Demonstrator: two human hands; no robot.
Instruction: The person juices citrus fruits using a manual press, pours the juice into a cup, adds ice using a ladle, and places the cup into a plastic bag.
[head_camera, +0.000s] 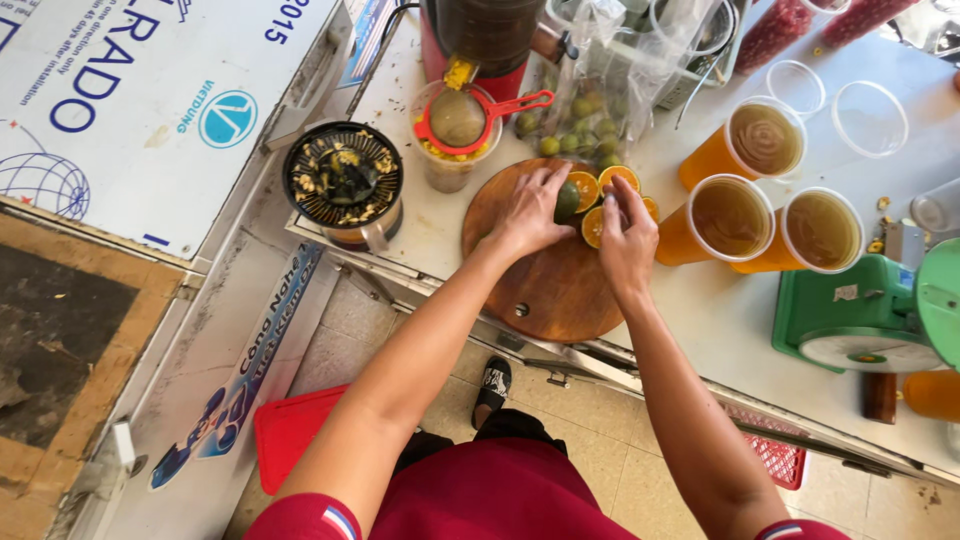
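A round wooden cutting board (545, 285) lies at the counter's near edge. My left hand (525, 212) rests on it and holds a small green citrus fruit (567, 200) down against the wood. Right beside it, my right hand (627, 238) is closed around something I cannot make out, probably a knife handle, just at the fruit. Several cut halves with orange flesh (604, 190) lie on the far right of the board, partly hidden by my fingers.
A clear bag of green citrus (590, 125) stands behind the board. Left of it are a cup with a red strainer (458, 120) and a black juicer bowl of pulp (343, 180). Three cups of orange drink (765, 205) and a green scale (870, 315) stand to the right.
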